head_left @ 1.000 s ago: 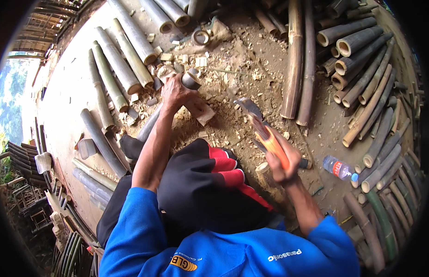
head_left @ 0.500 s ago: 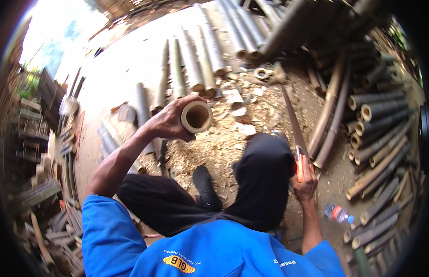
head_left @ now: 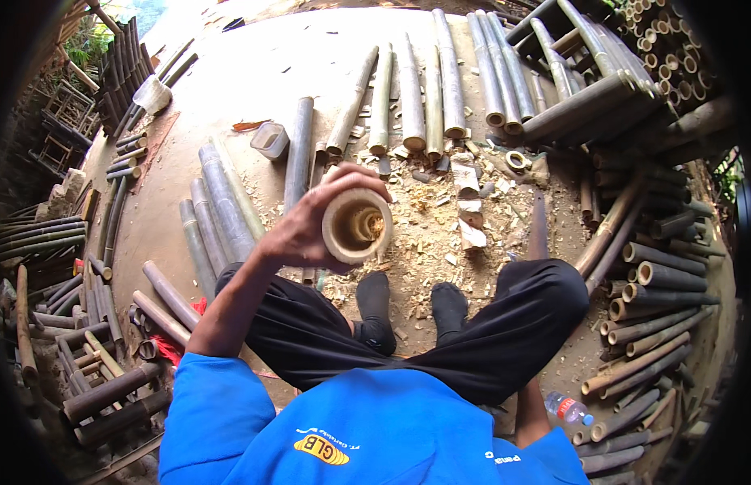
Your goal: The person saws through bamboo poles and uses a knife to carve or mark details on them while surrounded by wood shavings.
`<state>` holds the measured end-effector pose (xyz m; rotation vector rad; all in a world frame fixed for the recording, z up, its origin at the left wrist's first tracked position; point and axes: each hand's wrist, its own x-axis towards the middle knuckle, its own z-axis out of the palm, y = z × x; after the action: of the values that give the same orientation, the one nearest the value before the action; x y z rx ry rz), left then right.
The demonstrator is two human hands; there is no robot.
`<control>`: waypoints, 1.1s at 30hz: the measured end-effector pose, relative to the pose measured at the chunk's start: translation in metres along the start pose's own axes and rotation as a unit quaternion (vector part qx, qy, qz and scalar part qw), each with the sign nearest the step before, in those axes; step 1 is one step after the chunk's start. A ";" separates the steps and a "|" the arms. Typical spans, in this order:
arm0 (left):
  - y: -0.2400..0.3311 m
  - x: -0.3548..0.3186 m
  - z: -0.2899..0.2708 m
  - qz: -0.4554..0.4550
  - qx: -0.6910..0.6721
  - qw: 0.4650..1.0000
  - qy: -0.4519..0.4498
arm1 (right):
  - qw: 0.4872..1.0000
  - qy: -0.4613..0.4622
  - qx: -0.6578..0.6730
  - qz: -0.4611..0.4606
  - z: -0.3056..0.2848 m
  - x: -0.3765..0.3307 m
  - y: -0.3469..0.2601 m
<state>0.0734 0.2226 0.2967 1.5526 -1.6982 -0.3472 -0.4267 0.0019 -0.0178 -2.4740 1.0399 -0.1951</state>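
My left hand (head_left: 301, 225) is wrapped round a short bamboo tube (head_left: 355, 228), raised above my left knee. The tube's cut end faces up at me, and pale shavings cling inside its hollow. My right forearm (head_left: 531, 414) passes under my bent right leg, which hides the right hand completely. Beyond the right knee stands the upper part of a saw blade (head_left: 538, 229); its handle is out of sight behind the leg.
Wood chips (head_left: 428, 234) cover the ground before my feet. Bamboo poles (head_left: 412, 105) lie ahead, with more stacked at right (head_left: 666, 279) and left. A plastic tub (head_left: 270, 141) sits ahead left, and a water bottle (head_left: 568, 407) lies by my right side.
My right hand and the saw's orange handle have gone out of sight behind my right leg. That knee has swung outward, uncovering my right foot. The bamboo tube is tilted differently.
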 end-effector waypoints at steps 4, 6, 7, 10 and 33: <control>-0.065 0.009 0.002 -0.149 -0.300 0.921 0.198 | 0.997 0.040 0.060 -0.002 -0.016 0.012 0.002; -0.085 0.028 0.002 -0.132 -0.318 0.896 0.279 | 0.988 0.096 0.117 -0.001 -0.035 0.032 0.002; -0.085 0.033 0.003 -0.150 -0.290 0.892 0.313 | 0.981 0.128 0.142 0.012 -0.051 0.048 -0.008; -0.091 0.046 0.011 -0.151 -0.276 0.878 0.361 | 0.956 0.220 0.175 0.079 -0.117 0.082 -0.068; -0.025 0.069 0.098 -0.082 -0.127 0.972 0.178 | 0.784 -0.062 0.618 -0.025 -0.159 0.196 -0.322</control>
<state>0.0270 0.1232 0.2416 1.4661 -1.2045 -0.3331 -0.1280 0.0066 0.2614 -1.2628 0.4714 -0.5199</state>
